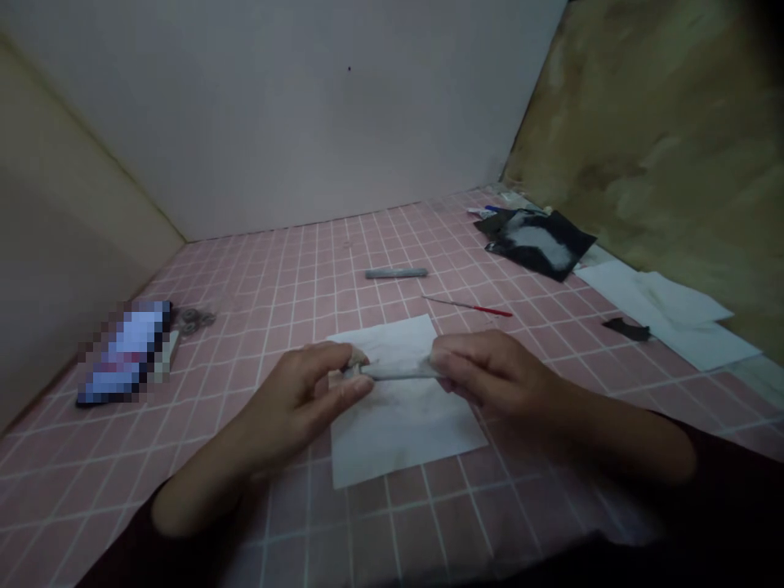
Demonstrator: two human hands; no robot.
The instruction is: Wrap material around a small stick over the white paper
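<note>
My left hand (306, 392) and my right hand (490, 371) meet over a white sheet of paper (398, 416) on the pink checked tablecloth (294, 286). Between them they hold a thin grey stick (395, 373), lying level. The left fingers pinch its left end, where a small pale lump sits. The right fingers are closed round its right end.
A second grey stick (396, 273) lies further back. A thin tool with a red handle (470, 307) lies behind the paper. Black-and-white material (536, 237) and white sheets (674, 314) are at the right. A blurred-out object (126, 351) and small round bits (193, 318) lie left. Walls enclose the table.
</note>
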